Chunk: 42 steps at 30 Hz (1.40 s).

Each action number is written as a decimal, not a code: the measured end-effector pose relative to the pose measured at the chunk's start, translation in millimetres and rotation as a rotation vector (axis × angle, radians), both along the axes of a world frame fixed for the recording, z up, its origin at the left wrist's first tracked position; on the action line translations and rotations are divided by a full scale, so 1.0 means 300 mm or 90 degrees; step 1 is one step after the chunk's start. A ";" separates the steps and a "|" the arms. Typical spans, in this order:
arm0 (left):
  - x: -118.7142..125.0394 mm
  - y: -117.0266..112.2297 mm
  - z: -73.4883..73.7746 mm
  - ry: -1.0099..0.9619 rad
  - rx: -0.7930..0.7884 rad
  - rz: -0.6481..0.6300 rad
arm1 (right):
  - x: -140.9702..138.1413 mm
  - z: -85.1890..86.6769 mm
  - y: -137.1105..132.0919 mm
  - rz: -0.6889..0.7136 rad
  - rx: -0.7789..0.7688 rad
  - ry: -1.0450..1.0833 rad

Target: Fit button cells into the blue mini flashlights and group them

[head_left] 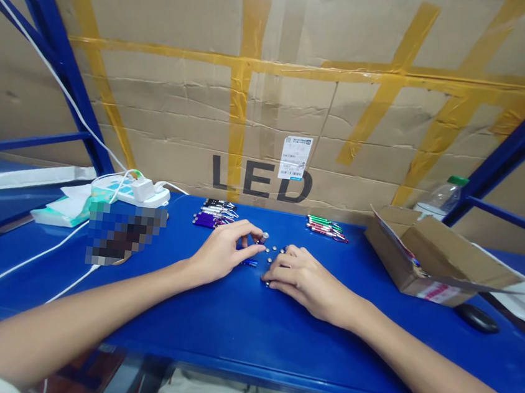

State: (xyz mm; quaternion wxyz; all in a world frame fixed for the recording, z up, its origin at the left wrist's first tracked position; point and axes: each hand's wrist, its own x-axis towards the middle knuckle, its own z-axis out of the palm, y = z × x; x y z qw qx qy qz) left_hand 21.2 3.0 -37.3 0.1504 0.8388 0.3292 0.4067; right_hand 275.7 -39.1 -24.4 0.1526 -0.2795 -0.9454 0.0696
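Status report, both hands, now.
Left hand pinches small silver-ended thing. Right hand beside small metal pieces. Blue tube by left hand. Cardboard box farther right.

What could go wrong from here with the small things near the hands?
The loose metal pieces lie close to the right hand, so a brush might scatter them. The left hand seems to pinch a silver-ended piece, which could slip from its grip. The blue tube beside that hand might roll if nudged.
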 end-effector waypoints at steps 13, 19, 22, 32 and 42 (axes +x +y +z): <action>0.003 -0.011 0.004 0.000 0.016 -0.030 | -0.008 0.011 -0.025 -0.043 -0.067 -0.008; 0.002 -0.011 0.004 0.007 0.018 -0.049 | -0.004 0.014 -0.022 -0.066 -0.042 0.053; 0.002 -0.014 0.005 0.022 0.017 -0.063 | 0.002 0.010 -0.009 -0.092 -0.040 0.126; 0.001 -0.026 0.012 0.060 0.026 -0.108 | -0.017 0.022 -0.017 -0.110 -0.035 0.351; -0.002 -0.032 0.014 0.072 0.032 -0.133 | -0.014 0.018 -0.011 -0.089 0.039 0.352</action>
